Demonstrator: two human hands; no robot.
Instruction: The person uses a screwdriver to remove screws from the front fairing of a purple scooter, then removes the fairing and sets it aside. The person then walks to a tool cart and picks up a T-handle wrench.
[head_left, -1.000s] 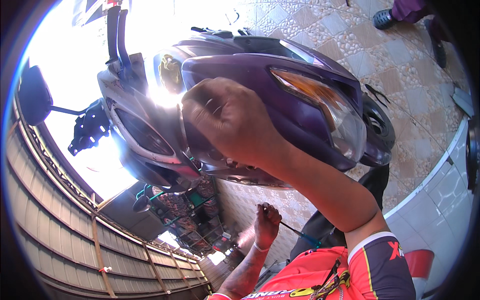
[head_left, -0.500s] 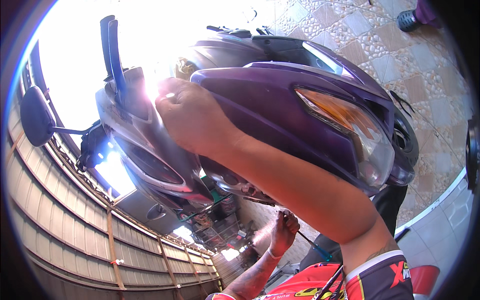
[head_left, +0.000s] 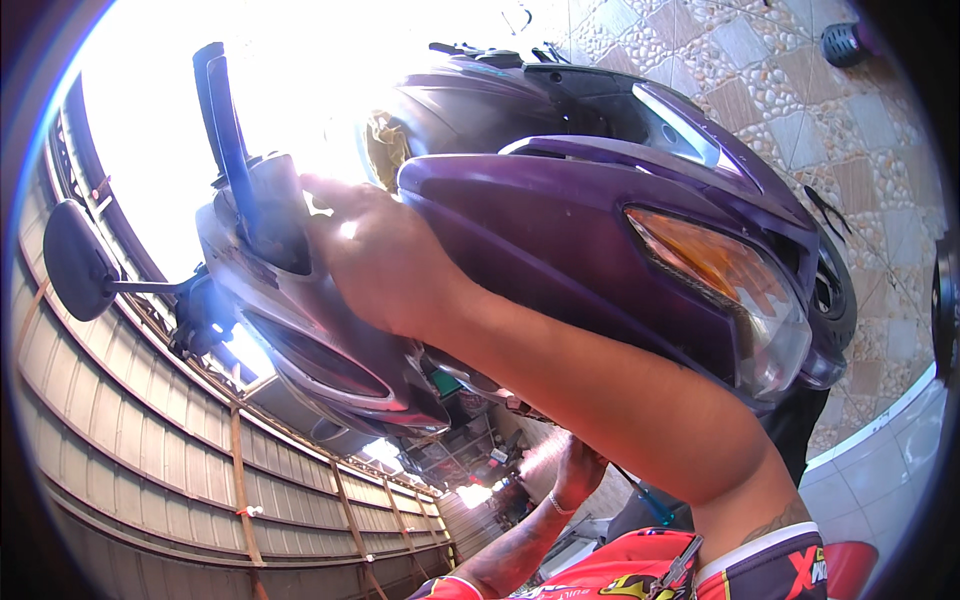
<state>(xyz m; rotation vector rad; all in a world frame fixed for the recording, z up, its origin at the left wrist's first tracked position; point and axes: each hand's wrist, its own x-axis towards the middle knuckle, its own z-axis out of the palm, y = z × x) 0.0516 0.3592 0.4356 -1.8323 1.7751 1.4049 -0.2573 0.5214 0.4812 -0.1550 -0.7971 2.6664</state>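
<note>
Nearest is the left hand (head_left: 578, 477) at 5 o'clock, partly hidden but wrapped round a teal-handled screwdriver (head_left: 657, 509). Right hand (head_left: 375, 255)'s at 10 on the purple scooter (head_left: 560, 225) mid-view; can't tell if it's gripping, too much glare. Mirror (head_left: 76, 262) way out at 9.

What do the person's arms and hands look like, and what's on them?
The left hand and right hand wear no gloves. A thin, pale bracelet circles the left wrist. The right sleeve is dark with white trim and red lettering; a dark tattoo peeks out beside it.
</note>
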